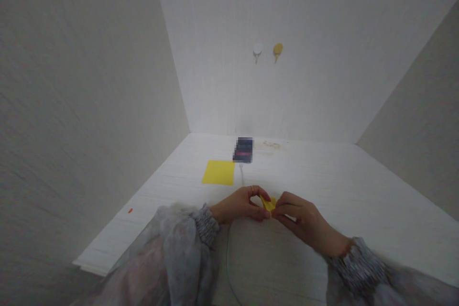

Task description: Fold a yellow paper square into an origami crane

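Between my two hands is a small folded piece of yellow paper [268, 204], held over the near part of the white table. My left hand [244, 204], with a ring on one finger, pinches its left side between thumb and fingers. From the other side, my right hand [300, 215] grips the paper's right edge with closed fingertips. A flat square sheet of yellow paper [218, 172] lies on the table, beyond my left hand and a little to the left. The fingertips cover part of the folded piece.
A phone with a blurred screen [244, 150] lies near the back wall, its pale cable [228, 253] running toward me. A small orange scrap [130, 211] is at far left. A white hook [257, 49] and a yellow hook [278, 49] hang on the wall. Walls enclose both sides.
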`<state>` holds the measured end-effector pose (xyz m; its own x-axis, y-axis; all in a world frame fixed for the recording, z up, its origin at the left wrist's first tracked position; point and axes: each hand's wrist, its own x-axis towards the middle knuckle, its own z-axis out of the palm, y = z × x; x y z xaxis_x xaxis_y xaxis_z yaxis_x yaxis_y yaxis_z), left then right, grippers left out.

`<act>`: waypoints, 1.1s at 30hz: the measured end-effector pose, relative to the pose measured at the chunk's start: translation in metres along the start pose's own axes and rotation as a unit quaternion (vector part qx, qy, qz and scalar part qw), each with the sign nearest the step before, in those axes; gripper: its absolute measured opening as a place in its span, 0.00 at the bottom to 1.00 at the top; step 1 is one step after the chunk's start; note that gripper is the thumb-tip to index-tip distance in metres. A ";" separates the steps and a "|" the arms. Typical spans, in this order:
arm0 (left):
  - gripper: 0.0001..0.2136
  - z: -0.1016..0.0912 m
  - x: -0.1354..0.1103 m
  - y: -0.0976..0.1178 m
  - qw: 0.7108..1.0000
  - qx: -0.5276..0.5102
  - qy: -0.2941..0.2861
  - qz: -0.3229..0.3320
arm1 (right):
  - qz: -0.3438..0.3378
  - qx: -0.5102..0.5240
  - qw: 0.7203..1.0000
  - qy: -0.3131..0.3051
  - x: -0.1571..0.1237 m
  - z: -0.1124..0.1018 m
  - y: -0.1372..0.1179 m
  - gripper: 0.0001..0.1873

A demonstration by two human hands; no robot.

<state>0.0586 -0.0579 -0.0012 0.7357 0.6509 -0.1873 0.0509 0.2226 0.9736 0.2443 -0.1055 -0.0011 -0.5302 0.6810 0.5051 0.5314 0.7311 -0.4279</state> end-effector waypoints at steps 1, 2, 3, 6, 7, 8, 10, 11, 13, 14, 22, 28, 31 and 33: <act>0.22 0.000 0.000 0.000 1.000 -0.006 -0.003 0.002 | 0.009 0.007 1.000 0.007 0.000 0.000 0.000 0.07; 0.22 0.001 0.001 0.000 1.000 -0.016 -0.007 0.006 | 0.018 0.014 1.000 0.015 0.000 0.000 0.000 0.07; 0.22 0.001 0.001 0.000 0.999 -0.030 -0.013 0.011 | 0.027 0.021 0.999 0.021 0.001 0.000 0.000 0.06; 0.22 0.003 0.003 -0.001 0.996 -0.077 -0.032 0.028 | 0.050 0.046 0.997 0.040 0.002 -0.001 -0.002 0.06; 0.22 0.004 0.003 -0.002 0.995 -0.090 -0.034 0.036 | 0.054 0.055 0.996 0.048 0.003 -0.001 -0.003 0.06; 0.22 0.005 0.004 -0.002 0.994 -0.098 -0.032 0.044 | 0.057 0.066 0.995 0.056 0.004 -0.001 -0.002 0.06; 0.22 0.005 0.004 -0.002 0.992 -0.107 -0.027 0.054 | 0.061 0.087 0.992 0.073 0.005 -0.001 -0.002 0.05; 0.22 0.006 0.003 -0.003 0.992 -0.113 -0.026 0.057 | 0.065 0.096 0.990 0.081 0.005 -0.001 -0.001 0.05; 0.22 0.005 0.004 -0.003 0.990 -0.129 -0.025 0.058 | 0.073 0.107 0.987 0.095 0.006 0.001 0.000 0.05; 0.22 0.005 0.004 -0.004 0.989 -0.138 -0.022 0.056 | 0.081 0.106 0.986 0.100 0.006 0.002 0.000 0.06; 0.14 0.002 0.013 -0.015 0.995 -0.007 0.083 0.053 | 0.157 0.014 0.984 0.077 0.013 0.015 0.000 0.02; 0.18 -0.001 0.016 -0.023 0.989 0.089 0.074 0.091 | 0.155 -0.054 0.986 0.020 0.019 0.015 0.001 0.04; 0.21 0.000 0.016 -0.022 0.986 0.099 0.077 0.114 | 0.154 -0.057 0.986 0.013 0.021 0.014 0.000 0.04; 0.20 0.000 0.015 -0.020 0.983 0.105 0.082 0.126 | 0.145 -0.046 0.988 0.017 0.021 0.013 0.001 0.05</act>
<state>0.0692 -0.0527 -0.0238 0.6245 0.7787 0.0606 0.0321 -0.1031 0.9942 0.2247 -0.0899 -0.0002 -0.3257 0.8585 0.3961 0.7163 0.4975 -0.4892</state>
